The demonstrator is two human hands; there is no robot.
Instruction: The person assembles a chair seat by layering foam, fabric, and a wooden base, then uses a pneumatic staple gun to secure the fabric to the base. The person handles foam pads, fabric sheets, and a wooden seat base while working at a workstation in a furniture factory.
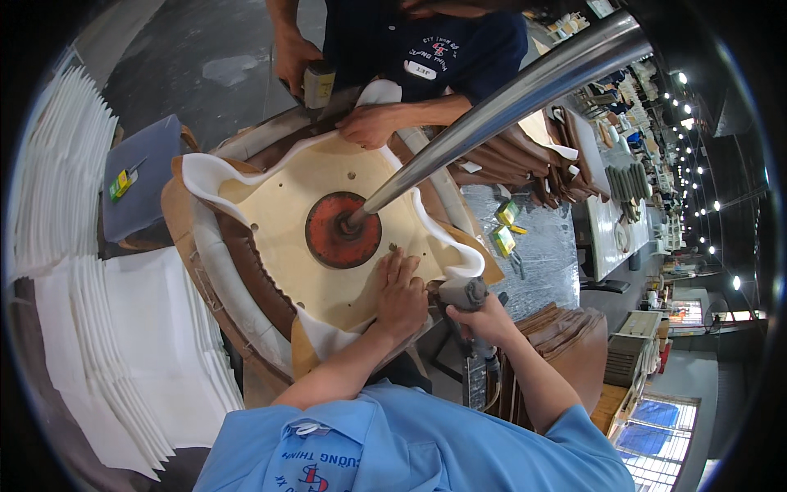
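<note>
A pale wooden seat board lies in front of me, with white foam and brown leather curling up round its edge. The red round foot of a slanting metal pole presses on its middle. My left hand rests on the board's near right part, fingers stretched out. In my right hand is a grey staple gun, its nose close to the foam edge. Across from me, a co-worker's hand touches the far edge; the other holds a staple gun.
Stacks of white foam sheets stand at the left. A plastic-covered seat bears a small yellow-green box. Brown leather pieces lie on the table at the right, near yellow-green boxes. More leather is stacked beside my right arm.
</note>
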